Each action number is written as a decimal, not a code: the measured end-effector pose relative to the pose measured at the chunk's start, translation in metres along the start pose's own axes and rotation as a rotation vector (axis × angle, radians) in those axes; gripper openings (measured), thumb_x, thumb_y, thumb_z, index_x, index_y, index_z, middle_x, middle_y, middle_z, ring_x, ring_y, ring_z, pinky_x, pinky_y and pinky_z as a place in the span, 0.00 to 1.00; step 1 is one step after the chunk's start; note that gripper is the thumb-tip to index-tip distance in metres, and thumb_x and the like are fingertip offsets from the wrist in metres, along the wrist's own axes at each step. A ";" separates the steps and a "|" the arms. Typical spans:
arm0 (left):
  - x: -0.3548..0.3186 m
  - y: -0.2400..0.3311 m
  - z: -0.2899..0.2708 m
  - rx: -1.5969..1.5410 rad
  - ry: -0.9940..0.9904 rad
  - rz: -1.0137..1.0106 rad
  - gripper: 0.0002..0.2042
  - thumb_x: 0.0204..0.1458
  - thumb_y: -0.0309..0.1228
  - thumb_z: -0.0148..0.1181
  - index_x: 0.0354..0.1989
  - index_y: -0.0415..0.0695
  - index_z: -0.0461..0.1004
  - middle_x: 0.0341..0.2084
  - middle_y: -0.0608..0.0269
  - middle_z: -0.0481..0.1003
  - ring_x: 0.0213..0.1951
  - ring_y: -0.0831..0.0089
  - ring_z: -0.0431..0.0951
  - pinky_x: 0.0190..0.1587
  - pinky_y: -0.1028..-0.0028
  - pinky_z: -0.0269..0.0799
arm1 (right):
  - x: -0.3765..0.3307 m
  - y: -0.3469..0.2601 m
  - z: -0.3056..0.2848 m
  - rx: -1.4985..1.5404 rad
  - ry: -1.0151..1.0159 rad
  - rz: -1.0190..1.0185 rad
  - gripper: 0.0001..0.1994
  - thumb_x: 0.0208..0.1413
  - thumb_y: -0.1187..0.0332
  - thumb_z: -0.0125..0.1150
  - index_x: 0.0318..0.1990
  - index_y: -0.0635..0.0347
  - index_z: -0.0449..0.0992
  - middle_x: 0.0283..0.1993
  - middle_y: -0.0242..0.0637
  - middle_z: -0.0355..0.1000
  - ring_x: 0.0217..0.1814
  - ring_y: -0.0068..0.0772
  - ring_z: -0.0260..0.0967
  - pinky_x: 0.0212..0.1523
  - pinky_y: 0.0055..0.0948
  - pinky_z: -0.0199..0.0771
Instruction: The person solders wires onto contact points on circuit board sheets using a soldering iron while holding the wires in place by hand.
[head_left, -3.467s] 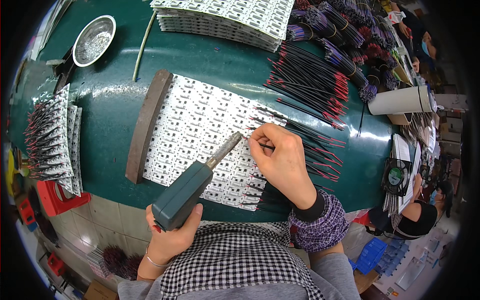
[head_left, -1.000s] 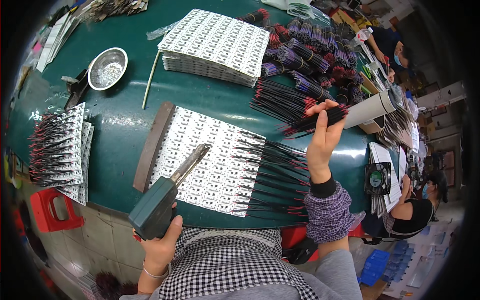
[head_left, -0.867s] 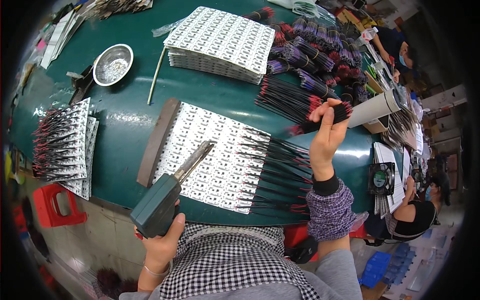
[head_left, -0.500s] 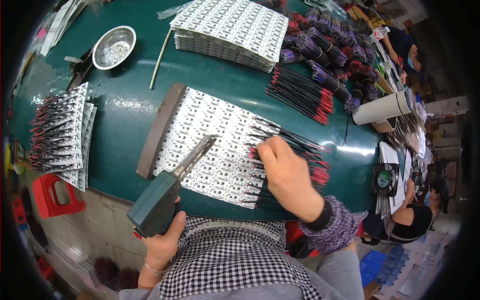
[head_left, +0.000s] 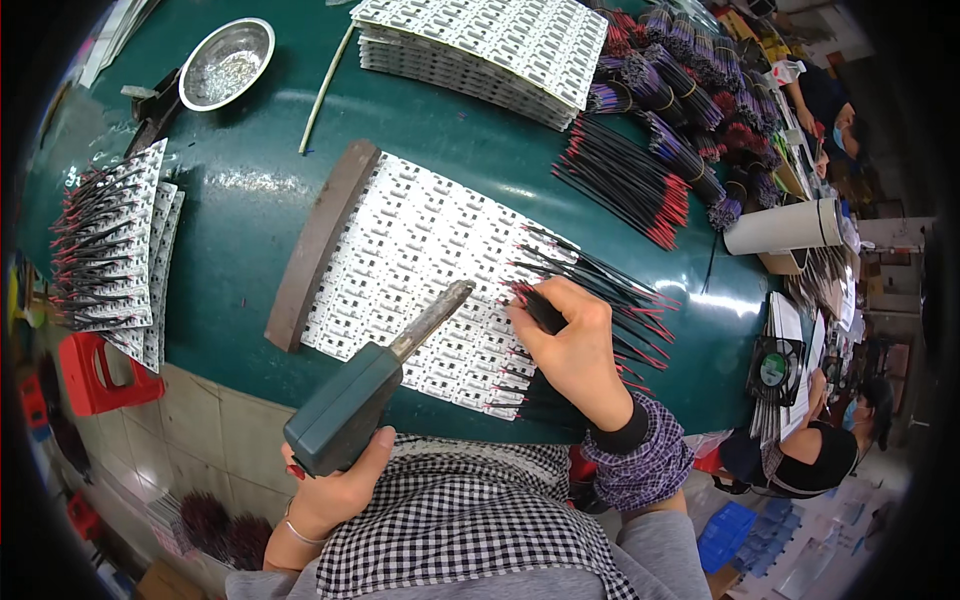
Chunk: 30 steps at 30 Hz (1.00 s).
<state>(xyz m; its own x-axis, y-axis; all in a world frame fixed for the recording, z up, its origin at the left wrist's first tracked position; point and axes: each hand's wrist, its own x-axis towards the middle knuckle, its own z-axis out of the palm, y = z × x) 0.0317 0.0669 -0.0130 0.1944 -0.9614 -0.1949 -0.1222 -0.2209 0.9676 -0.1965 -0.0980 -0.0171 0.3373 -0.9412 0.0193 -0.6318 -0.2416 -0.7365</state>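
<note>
A white circuit board panel [head_left: 400,260] lies on the green table, its left edge against a brown bar [head_left: 322,245]. My left hand [head_left: 340,490] is closed round the handle of a dark green soldering gun [head_left: 345,408], whose metal tip lies over the panel's middle, close to my right hand. My right hand [head_left: 575,345] pinches a bundle of black wires [head_left: 538,308] with red ends above the panel's right part. Several black wires [head_left: 625,290] with red tips stick out from the panel's right edge, some hidden under my right hand.
A tall stack of white panels [head_left: 480,50] stands at the back. Loose black wires [head_left: 620,185] and tied wire bundles [head_left: 680,90] lie at the right rear. A metal bowl [head_left: 227,65] and wired panels [head_left: 110,250] are on the left. Co-workers sit at the far right.
The soldering gun has moved to the right, its tip nearer my right hand. My right hand has turned, and the wire bundle in it now shows. The whole view has shifted slightly.
</note>
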 end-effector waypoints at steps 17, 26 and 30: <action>0.008 0.001 0.015 0.117 0.121 0.078 0.09 0.46 0.25 0.70 0.36 0.38 0.81 0.26 0.60 0.79 0.23 0.72 0.78 0.26 0.75 0.73 | 0.003 -0.002 -0.002 0.192 -0.129 0.209 0.08 0.53 0.77 0.66 0.39 0.70 0.76 0.27 0.51 0.75 0.23 0.46 0.75 0.25 0.36 0.71; 0.007 -0.008 0.016 0.350 0.047 0.239 0.10 0.45 0.24 0.70 0.37 0.38 0.82 0.28 0.59 0.80 0.24 0.65 0.79 0.28 0.72 0.73 | 0.009 -0.004 0.000 0.075 -0.074 0.146 0.08 0.50 0.73 0.65 0.33 0.71 0.76 0.24 0.51 0.74 0.21 0.45 0.73 0.25 0.36 0.70; 0.011 -0.012 0.018 0.230 0.034 0.213 0.08 0.45 0.23 0.68 0.35 0.35 0.80 0.29 0.57 0.80 0.25 0.67 0.80 0.27 0.72 0.73 | 0.012 0.000 0.003 0.084 -0.070 0.147 0.09 0.50 0.72 0.65 0.30 0.71 0.76 0.21 0.51 0.72 0.20 0.44 0.71 0.25 0.37 0.69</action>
<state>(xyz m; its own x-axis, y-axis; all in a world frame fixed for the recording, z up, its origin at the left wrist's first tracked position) 0.0176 0.0556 -0.0293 0.1725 -0.9849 0.0172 -0.3801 -0.0505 0.9236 -0.1908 -0.1083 -0.0193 0.2957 -0.9453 -0.1376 -0.6181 -0.0795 -0.7820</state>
